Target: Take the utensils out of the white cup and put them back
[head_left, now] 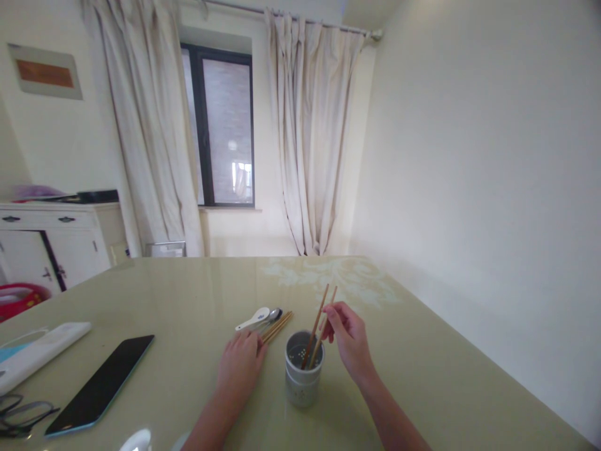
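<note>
My right hand [346, 332] pinches a light wooden chopstick [322, 333], whose lower end is inside a grey cylindrical holder [303, 389]. A darker, reddish chopstick [315, 327] also stands tilted in the holder, just left of my fingers. The holder's bottom shows small holes. My left hand [241, 363] rests on the table to the left of the holder, fingers curled over the near ends of several wooden chopsticks [278, 327]. Beyond its fingers lie a white spoon [254, 318] and a metal spoon [273, 316]; their near parts are partly hidden.
On the left of the table [188, 300] lie a black-screened phone [103, 382], a white power strip [47, 352] and eyeglasses [23, 414]. A white shiny object [136, 440] shows at the bottom edge. A wall [493, 219] runs along the right side.
</note>
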`<control>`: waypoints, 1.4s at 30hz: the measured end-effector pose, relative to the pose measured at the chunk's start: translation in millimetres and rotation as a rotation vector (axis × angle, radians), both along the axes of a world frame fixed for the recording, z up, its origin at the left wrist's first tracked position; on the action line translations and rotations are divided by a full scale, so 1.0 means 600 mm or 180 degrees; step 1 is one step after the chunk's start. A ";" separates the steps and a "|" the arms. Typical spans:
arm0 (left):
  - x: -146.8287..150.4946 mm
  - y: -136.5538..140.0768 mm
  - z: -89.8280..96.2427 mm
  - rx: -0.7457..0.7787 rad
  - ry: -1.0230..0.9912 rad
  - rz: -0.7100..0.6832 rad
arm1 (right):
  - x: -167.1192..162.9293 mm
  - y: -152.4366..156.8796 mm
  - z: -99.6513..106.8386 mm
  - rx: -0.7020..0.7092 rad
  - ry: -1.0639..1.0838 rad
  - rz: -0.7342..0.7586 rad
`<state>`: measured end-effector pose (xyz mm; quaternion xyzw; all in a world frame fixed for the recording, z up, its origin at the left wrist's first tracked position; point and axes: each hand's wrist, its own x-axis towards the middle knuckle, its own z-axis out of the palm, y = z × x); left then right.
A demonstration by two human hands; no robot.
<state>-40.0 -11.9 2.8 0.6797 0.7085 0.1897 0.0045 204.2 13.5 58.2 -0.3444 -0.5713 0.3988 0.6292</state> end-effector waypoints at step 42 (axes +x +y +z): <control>0.010 0.007 -0.006 0.0365 -0.0552 -0.0184 | 0.018 0.000 0.014 0.0033 0.0228 -0.0022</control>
